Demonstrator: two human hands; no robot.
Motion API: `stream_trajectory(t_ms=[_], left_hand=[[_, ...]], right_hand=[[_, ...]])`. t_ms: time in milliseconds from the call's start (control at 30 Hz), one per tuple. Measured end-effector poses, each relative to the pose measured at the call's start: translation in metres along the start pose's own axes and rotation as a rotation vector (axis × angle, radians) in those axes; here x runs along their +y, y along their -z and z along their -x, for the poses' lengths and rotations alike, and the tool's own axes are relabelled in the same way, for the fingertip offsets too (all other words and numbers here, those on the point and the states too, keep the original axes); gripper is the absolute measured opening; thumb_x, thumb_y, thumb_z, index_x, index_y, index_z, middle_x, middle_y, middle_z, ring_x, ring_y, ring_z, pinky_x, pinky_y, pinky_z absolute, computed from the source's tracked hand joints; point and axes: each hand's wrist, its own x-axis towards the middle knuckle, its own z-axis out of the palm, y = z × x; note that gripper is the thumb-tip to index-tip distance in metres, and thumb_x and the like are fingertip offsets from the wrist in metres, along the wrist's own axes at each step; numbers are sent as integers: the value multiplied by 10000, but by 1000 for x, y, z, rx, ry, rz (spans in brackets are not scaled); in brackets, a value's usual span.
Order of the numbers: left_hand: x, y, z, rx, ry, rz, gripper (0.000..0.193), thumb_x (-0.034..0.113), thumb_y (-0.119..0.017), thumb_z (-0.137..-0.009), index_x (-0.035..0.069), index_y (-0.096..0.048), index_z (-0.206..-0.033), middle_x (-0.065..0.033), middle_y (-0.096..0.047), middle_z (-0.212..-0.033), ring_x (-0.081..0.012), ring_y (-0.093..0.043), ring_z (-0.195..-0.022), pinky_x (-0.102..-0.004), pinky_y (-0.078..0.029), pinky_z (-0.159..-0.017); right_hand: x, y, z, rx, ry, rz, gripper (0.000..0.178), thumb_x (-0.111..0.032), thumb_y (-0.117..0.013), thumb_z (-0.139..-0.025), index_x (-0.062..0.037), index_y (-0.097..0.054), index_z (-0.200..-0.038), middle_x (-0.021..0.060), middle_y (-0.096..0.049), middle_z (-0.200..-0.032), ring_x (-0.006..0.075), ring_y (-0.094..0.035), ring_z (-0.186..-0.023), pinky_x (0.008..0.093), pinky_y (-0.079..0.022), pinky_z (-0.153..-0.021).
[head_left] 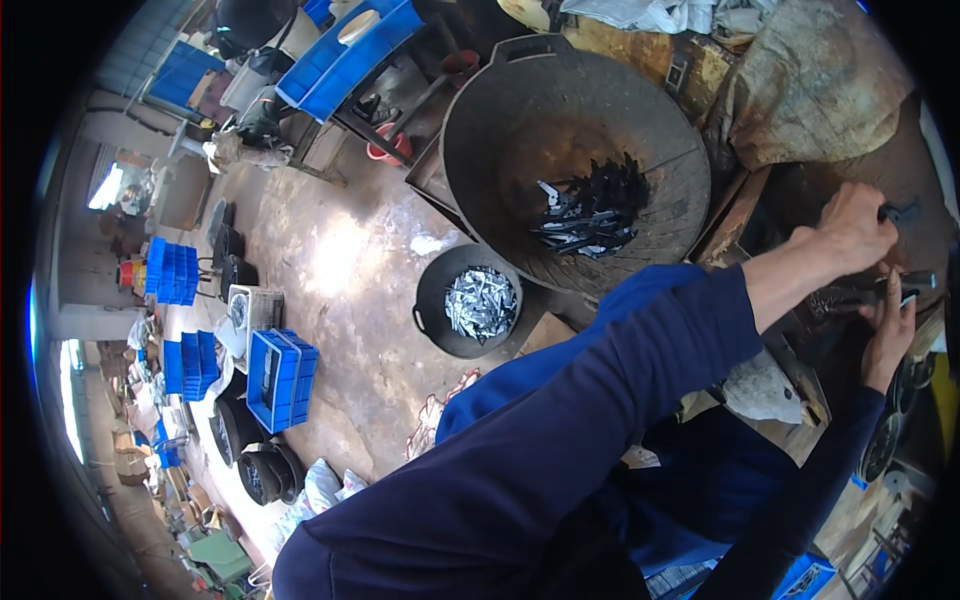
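My left hand [858,228] is closed, its fingers curled round a small dark metal piece [903,212] that sticks out past the knuckles. Just below it my right hand [892,325] has finger and thumb bent together beside a dark cylindrical metal bar [918,280]. A small pale edge shows at its fingertips, too little to name. Left of my arms stands a large round dark pan [490,130], with a heap of black and silvery flat metal pieces [598,205] in it. On the floor, a smaller black tub [428,335] contains many silvery metal pieces [482,303].
A stained cloth [815,95] drapes over the bench beyond my left hand. Blue crates [281,380] and black tubs [262,478] stand along the floor at left. A blue tray [350,62] rests on a stand at the far left, with a red bucket [388,145] below.
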Motion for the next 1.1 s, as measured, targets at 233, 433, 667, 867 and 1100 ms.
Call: stream_trajectory(t_ms=[233,433,667,867,1100], left_hand=[[-18,12,-14,-135,-46,-455,320,326,-621,-789,28,-728,-837,-213,-689,-833,-373,-683,-844,-418,-551,-800],[-51,6,-16,-335,-179,-601,313,357,-647,-866,53,-716,-900,-142,-672,-740,-255,-648,-695,-372,-505,-692],[-66,15,-12,-411,-204,-758,294,300,-633,-914,15,-695,-949,-118,-598,-685,-227,-550,-642,-372,-455,-652],[-79,19,-13,-645,4,-965,393,342,-644,-881,62,-685,-1153,-184,-699,-1074,-359,-645,-1056,-423,-503,-916],[-102,23,-20,-700,-31,-930,338,265,-646,-906,66,-679,-1177,-175,-694,-1113,-338,-641,-1090,-420,-502,-913]], right_hand=[[-42,-3,115,-378,70,236,270,-110,-618,-942,-26,-633,-1198,60,-639,-1237,94,-629,-761,207,-498,-582],[-8,-2,163,-554,446,514,291,60,-646,-812,-15,-669,-1093,108,-638,-1239,219,-623,-1116,321,-546,-816],[-5,7,154,-634,478,468,272,38,-649,-832,-3,-666,-1101,99,-667,-1174,190,-669,-967,321,-552,-801],[-27,1,135,-266,-172,175,196,-68,-621,-934,10,-662,-1109,71,-699,-1031,90,-615,-639,234,-528,-564],[-24,-12,109,-95,-192,43,230,-140,-602,-970,19,-649,-1130,96,-702,-1007,78,-588,-603,231,-535,-536]])
